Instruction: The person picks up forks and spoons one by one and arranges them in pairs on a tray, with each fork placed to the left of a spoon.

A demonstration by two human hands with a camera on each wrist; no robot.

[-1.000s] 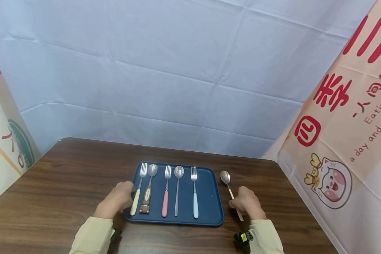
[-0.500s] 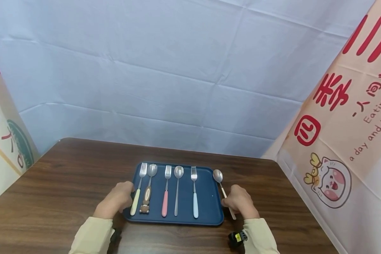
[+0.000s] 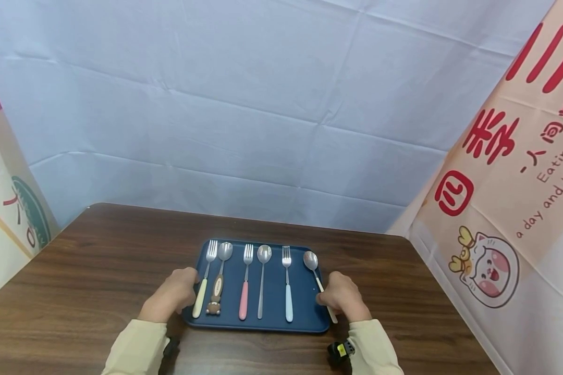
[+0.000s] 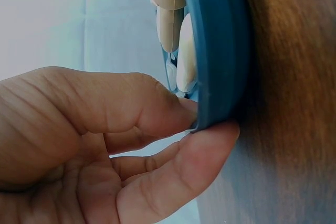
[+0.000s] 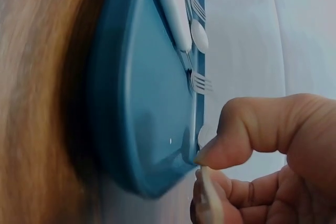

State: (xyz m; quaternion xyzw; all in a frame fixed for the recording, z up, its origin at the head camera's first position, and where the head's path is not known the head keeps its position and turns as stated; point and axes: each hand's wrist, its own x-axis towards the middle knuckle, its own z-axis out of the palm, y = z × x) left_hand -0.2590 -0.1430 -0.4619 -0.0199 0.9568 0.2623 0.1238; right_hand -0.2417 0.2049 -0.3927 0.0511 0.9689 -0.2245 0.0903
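Observation:
My left hand (image 3: 171,294) pinches the left rim of a blue tray (image 3: 305,304). In the left wrist view, its thumb is inside the rim (image 4: 223,45) and a finger outside. My right hand (image 3: 342,297) pinches a spoon by its cream handle (image 5: 211,198). The spoon's metal bowl (image 3: 311,260) appears over the tray's right part, its handle end near the right rim. On the tray lie a yellow-handled fork (image 3: 199,298), a bear-handled spoon (image 3: 214,302), a pink-handled fork (image 3: 243,301), a plain metal spoon (image 3: 261,291) and a light-blue-handled fork (image 3: 288,302).
The tray sits on a dark brown wooden table (image 3: 122,250), near its front. A pale cloth (image 3: 244,104) hangs behind the table. At the right hangs a printed cloth (image 3: 497,156) with red characters and a cartoon face.
My right hand has carried the spoon leftward, from beside the tray to over its right part. The left hand and the tray have stayed in place.

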